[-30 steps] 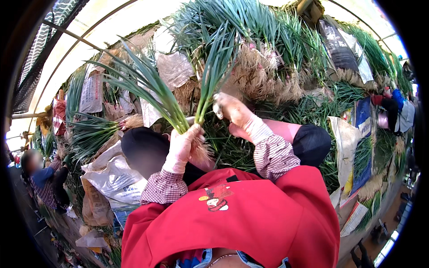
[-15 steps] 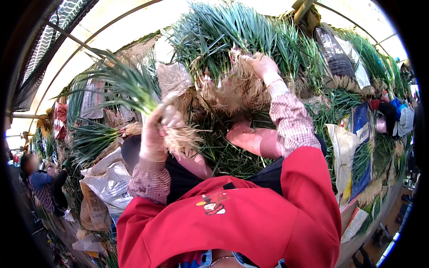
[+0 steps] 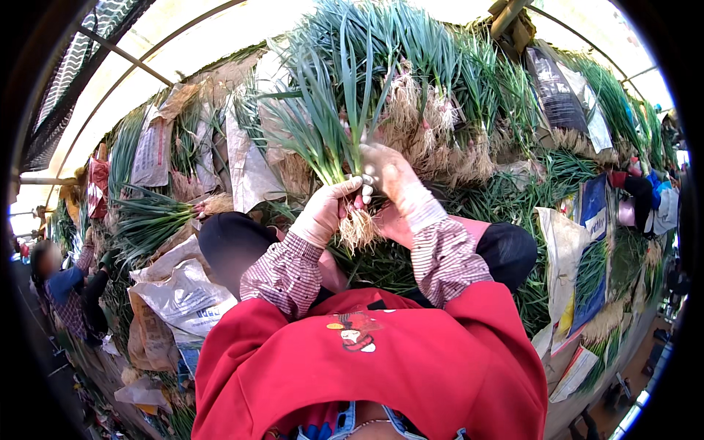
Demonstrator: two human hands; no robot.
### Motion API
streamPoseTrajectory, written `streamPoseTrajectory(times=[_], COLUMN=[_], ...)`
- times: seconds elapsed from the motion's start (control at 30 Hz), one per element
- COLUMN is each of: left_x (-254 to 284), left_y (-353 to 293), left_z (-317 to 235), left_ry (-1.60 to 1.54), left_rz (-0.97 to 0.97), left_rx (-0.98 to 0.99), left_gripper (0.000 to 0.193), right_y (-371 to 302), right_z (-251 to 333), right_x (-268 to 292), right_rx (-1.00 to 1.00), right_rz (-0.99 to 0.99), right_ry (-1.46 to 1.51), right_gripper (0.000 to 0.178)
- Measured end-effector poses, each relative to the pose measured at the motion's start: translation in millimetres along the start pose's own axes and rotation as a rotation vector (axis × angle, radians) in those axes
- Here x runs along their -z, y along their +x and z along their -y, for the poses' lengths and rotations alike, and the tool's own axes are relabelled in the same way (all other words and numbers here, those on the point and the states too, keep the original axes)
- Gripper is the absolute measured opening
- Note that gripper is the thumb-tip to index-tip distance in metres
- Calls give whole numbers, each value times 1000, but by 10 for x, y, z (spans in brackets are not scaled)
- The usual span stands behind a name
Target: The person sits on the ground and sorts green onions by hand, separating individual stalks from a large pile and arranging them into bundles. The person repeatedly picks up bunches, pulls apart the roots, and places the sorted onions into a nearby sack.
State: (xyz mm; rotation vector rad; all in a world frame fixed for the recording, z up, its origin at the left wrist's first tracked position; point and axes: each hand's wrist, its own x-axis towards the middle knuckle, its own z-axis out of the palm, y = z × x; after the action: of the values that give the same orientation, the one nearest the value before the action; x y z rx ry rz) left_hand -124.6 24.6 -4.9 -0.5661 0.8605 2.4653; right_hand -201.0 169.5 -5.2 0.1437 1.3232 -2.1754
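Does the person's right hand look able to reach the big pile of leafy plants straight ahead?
Likely yes: nothing solid seems to stand between the right hand and the pile. It would probably first have to let go of the bunch that the left hand also holds.

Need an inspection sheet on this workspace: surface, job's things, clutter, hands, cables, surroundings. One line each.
Surface: thickly strewn with loose leaves.
Job's things: bunch in hand, its roots toward the body; larger pile beyond.
Clutter: creased sacks at both sides.
Hands: left hand grips the bunch just above the roots; right hand is against it, grip partly hidden.
Cables: nothing seen.
Surroundings: pale roof with bars; another person far left.
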Motion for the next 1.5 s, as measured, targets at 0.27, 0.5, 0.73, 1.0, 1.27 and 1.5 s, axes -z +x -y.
streamPoseTrajectory(times=[0.27, 0.5, 0.73, 1.0, 1.27, 1.5], left_x=[15, 108, 121, 199, 157, -110], left_y=[-95, -270, -542, 122, 446, 342], left_z=[66, -79, -805, -564, -349, -35], left_ry=[230, 184, -383, -258, -122, 193], left_rz=[-353, -328, 238, 76, 23, -361], left_rx=[-279, -263, -388, -108, -81, -258], left_gripper=[5, 9, 46, 20, 21, 15], right_y=[-59, 68, 293, 1241, -184, 243], right_z=[-84, -372, 508, 1091, 244, 283], right_x=[69, 369, 243, 17, -133, -133], right_rx=[32, 325, 241, 268, 457, 398], right_rz=[-45, -328, -80, -307, -93, -29], right_ry=[-538, -706, -1534, -1753, -1425, -1639], right_gripper=[36, 34, 35, 26, 46, 37])
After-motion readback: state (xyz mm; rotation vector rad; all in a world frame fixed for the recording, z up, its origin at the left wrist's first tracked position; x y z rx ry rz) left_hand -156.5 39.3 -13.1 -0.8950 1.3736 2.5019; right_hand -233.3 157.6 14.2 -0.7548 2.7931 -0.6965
